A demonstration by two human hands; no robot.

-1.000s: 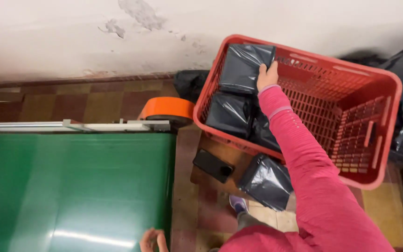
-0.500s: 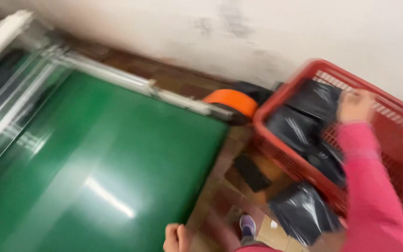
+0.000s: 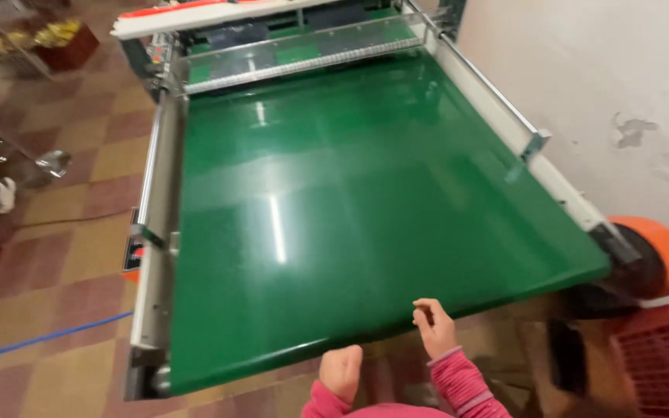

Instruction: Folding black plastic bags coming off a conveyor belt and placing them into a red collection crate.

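A wide green conveyor belt [image 3: 334, 201] fills the middle of the view. Both my hands are at its near edge, in pink sleeves. My left hand [image 3: 341, 370] is balled into a loose fist just below the belt's edge and holds nothing. To its right, my right hand [image 3: 433, 327] hovers by the same edge with its fingers slightly curled and nothing in it. Neither hand clearly touches the belt.
A red plastic crate [image 3: 660, 364] shows at the bottom right, beside an orange roller cap [image 3: 663, 255] and a dark flat object [image 3: 567, 356] on the floor. A metal side rail [image 3: 152, 232] runs along the belt's left. A white wall [image 3: 605, 85] stands on the right, with checked floor tiles on the left.
The view has swung left from the red crate to the conveyor. My right hand has left the black bags in the crate and come down to the belt's near edge.
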